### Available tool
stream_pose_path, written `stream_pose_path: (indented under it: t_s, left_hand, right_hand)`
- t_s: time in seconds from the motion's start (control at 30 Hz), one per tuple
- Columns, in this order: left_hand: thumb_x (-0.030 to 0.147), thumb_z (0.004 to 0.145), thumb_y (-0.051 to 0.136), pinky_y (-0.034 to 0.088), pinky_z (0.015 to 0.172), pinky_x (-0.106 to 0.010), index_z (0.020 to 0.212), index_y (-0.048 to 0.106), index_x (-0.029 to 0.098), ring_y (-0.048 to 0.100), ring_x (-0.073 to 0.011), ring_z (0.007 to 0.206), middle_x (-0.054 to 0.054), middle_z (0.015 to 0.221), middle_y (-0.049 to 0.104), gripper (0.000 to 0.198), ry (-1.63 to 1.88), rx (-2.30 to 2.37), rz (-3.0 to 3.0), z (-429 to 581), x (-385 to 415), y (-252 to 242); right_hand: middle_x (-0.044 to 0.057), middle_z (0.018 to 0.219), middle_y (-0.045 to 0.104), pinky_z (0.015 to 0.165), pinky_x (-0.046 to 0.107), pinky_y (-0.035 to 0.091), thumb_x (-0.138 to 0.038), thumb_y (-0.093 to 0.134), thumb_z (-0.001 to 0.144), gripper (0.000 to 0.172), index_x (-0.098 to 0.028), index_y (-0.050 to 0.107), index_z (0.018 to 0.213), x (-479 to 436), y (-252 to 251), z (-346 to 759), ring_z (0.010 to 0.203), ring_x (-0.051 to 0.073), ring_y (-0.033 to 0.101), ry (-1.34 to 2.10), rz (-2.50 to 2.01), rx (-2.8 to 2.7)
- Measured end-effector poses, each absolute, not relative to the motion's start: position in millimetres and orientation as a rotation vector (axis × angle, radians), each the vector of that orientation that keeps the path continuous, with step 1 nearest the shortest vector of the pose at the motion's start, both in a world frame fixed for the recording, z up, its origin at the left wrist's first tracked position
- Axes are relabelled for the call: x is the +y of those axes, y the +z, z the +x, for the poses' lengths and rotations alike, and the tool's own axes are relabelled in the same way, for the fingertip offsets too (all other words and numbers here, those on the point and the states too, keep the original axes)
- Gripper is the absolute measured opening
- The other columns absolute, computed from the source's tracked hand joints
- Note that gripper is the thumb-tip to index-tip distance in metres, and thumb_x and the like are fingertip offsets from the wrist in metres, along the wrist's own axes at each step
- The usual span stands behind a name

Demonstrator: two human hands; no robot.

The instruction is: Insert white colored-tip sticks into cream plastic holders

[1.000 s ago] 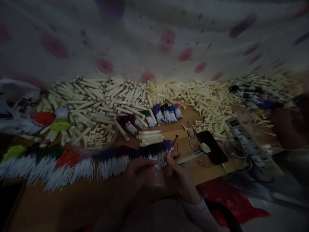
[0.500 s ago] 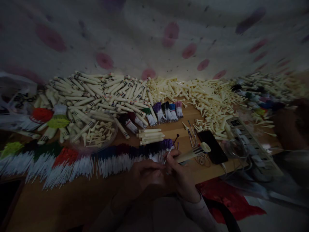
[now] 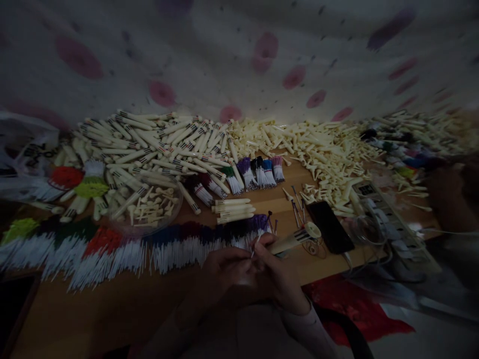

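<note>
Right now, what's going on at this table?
A person's left hand and right hand meet at the near edge of a wooden table. The right hand holds a cream barrel. A thin dark-tipped refill sticks up where the fingers meet; which hand pinches it is unclear in the dim light. A row of colour-tipped refills lies to the left, heaps of cream barrels behind, a black phone to the right.

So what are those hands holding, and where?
Right hand grips a cream tube by its near end; with left hand, it pinches a thin stick low down.
</note>
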State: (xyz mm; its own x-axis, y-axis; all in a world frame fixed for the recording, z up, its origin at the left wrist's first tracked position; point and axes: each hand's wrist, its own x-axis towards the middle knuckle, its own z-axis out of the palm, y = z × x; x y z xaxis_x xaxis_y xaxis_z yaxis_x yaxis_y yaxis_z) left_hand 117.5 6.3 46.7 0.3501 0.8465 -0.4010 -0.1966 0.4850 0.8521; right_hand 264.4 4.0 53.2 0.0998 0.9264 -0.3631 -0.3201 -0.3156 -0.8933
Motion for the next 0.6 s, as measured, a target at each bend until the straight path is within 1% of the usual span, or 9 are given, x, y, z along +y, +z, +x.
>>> stream_pose_path:
  t_s: [0.13, 0.23, 0.33, 0.4, 0.5, 0.6]
  left_hand:
    - [0.04, 0.079, 0.078, 0.055, 0.08, -0.029, 0.084, 0.078, 0.019, 0.073, -0.0223, 0.088, -0.004, 0.083, 0.079, 0.022, 0.751, 1.021, 0.842, 117, 9, 47]
    - [0.044, 0.075, 0.081, 0.055, 0.081, -0.031, 0.083, 0.076, 0.017, 0.073, -0.0238, 0.088, -0.005, 0.084, 0.078, 0.028, 0.773, 1.067, 0.847, 118, 10, 46]
    - [0.039, 0.077, 0.08, 0.054, 0.083, -0.03, 0.08, 0.075, 0.018, 0.071, -0.0217, 0.087, -0.004, 0.085, 0.076, 0.021, 0.918, 1.087, 0.915, 116, 13, 44]
    - [0.033, 0.079, 0.078, 0.055, 0.084, -0.03, 0.078, 0.075, 0.019, 0.07, -0.0212, 0.089, -0.005, 0.088, 0.075, 0.015, 1.057, 1.077, 1.036, 113, 16, 45]
    - [0.026, 0.081, 0.077, 0.055, 0.084, -0.029, 0.077, 0.077, 0.02, 0.069, -0.0196, 0.09, -0.006, 0.091, 0.074, 0.008, 1.244, 1.067, 1.193, 110, 18, 53]
    - [0.023, 0.082, 0.077, 0.055, 0.078, -0.024, 0.077, 0.076, 0.022, 0.067, -0.0153, 0.081, -0.002, 0.082, 0.072, 0.005, 1.339, 1.129, 1.194, 110, 17, 69]
  right_hand:
    - [-0.004, 0.061, 0.059, 0.056, 0.026, 0.043, -0.052, 0.086, 0.068, 0.036, -0.022, 0.068, 0.069, 1, 57, 267, 0.057, 0.013, 0.052, 1.453, -1.353, -0.787]
    - [-0.003, 0.066, 0.061, 0.059, 0.027, 0.043, -0.045, 0.087, 0.068, 0.028, -0.023, 0.074, 0.079, 1, 59, 270, 0.063, 0.015, 0.054, 1.417, -1.383, -0.891]
    - [-0.004, 0.065, 0.056, 0.058, 0.027, 0.041, -0.043, 0.086, 0.069, 0.026, -0.025, 0.077, 0.085, 3, 58, 272, 0.062, 0.015, 0.05, 1.356, -1.388, -0.975]
    - [-0.003, 0.062, 0.054, 0.058, 0.028, 0.041, -0.043, 0.083, 0.07, 0.022, -0.024, 0.076, 0.079, 4, 55, 273, 0.061, 0.016, 0.049, 1.314, -1.392, -1.009]
    - [-0.001, 0.063, 0.061, 0.06, 0.031, 0.044, -0.043, 0.079, 0.071, 0.021, -0.024, 0.074, 0.073, 6, 50, 273, 0.063, 0.018, 0.053, 1.269, -1.404, -1.047]
    - [0.002, 0.068, 0.068, 0.063, 0.031, 0.048, -0.044, 0.077, 0.071, 0.021, -0.023, 0.072, 0.07, 7, 49, 274, 0.067, 0.019, 0.06, 1.252, -1.412, -1.085]
